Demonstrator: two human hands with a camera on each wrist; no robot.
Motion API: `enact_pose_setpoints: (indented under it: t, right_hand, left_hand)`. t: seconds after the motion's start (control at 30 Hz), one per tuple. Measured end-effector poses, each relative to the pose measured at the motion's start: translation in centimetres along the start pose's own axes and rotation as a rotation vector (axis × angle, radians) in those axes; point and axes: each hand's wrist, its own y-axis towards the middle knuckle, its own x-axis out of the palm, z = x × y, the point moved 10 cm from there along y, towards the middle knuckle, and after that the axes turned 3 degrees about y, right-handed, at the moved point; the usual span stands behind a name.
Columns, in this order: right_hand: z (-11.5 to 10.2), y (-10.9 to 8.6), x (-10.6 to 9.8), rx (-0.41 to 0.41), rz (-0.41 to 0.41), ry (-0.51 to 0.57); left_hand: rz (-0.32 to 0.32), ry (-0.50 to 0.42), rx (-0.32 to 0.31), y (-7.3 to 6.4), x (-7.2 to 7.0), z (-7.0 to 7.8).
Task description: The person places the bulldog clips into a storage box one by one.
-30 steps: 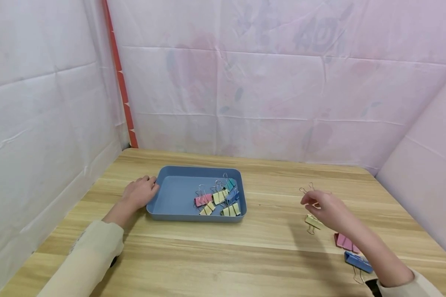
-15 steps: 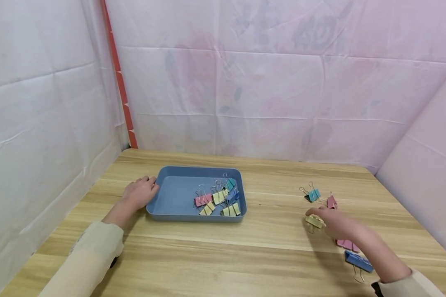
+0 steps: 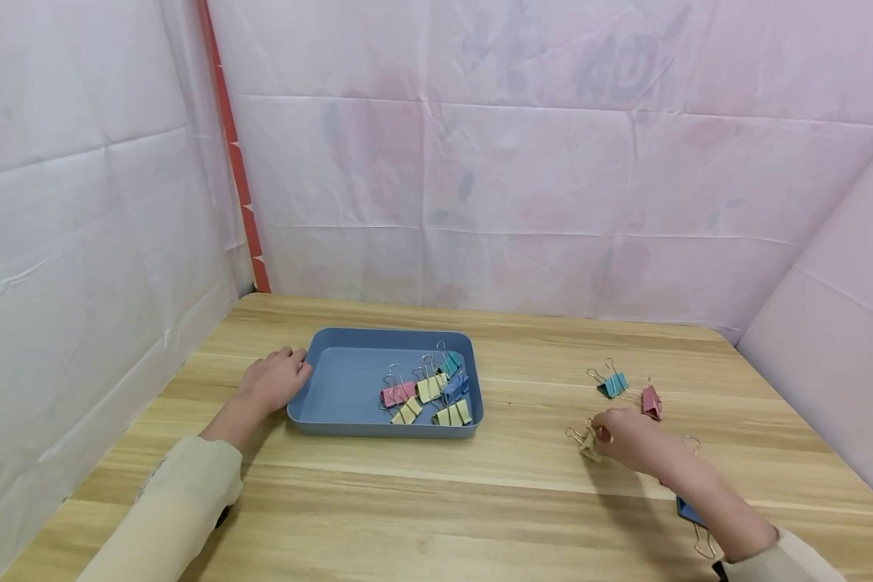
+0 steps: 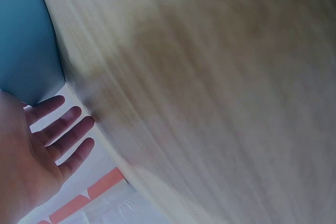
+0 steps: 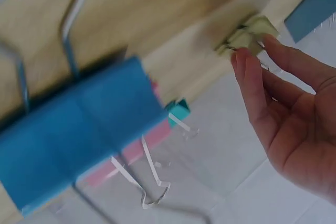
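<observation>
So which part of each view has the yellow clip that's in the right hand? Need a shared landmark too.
Head: yellow clip right of centre, below mid-height, pinched in the right hand.
Left wrist: not in it.
Right wrist: yellow clip in the upper right, at the thumb and fingertips.
Shared landmark: the wooden table, visible in all three views.

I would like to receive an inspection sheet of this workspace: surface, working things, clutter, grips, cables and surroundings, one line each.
Surface: wood-grain table.
Working things: blue tray with six binder clips visible inside; outside it, teal clip, small pink clip, large pink clip, blue clip and yellow clip.
Clutter: nothing seen.
Grips: left grip rests at the tray's left end; right grip pinches the yellow clip.
Cables: nothing seen.
Surroundings: pale sheets, red strip.
</observation>
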Motion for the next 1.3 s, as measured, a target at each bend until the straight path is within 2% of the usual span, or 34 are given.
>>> enact_pose_setpoints:
  t: [0.07,0.17,0.3,0.4,0.53,1.0,1.3]
  right_hand:
    - [-0.5,0.0,-0.1,-0.014,0.049,-0.015]
    - [-0.7,0.0,-0.2,0.027,0.086,-0.021]
    - [-0.2,0.1,-0.2,0.117,0.066,0.012]
    - [0.1,0.3,-0.1,0.145,0.048,0.062]
    - [0.2,0.4,0.1,0.129,0.05,0.132]
    - [-0.2,0.9,0.0,0.036,0.084,0.235]
    - [-0.6,1.0,-0.3,0.039,0.093,0.261]
  left_hand:
    - [0.0,0.002,0.002,0.0,0.0,0.0]
    - [-0.002,0.004,0.003,0.0,0.1,0.1]
    - [-0.005,0.003,-0.002,0.0,0.0,0.1]
    - [-0.003,0.002,-0.002,0.0,0.0,0.1]
    - [0.001,0.002,0.0,0.0,-0.2,0.0]
    - [-0.004,0.002,-0.005,-0.1,0.0,0.0]
    - [0.004,0.003,-0.003,0.0,0.0,-0.1]
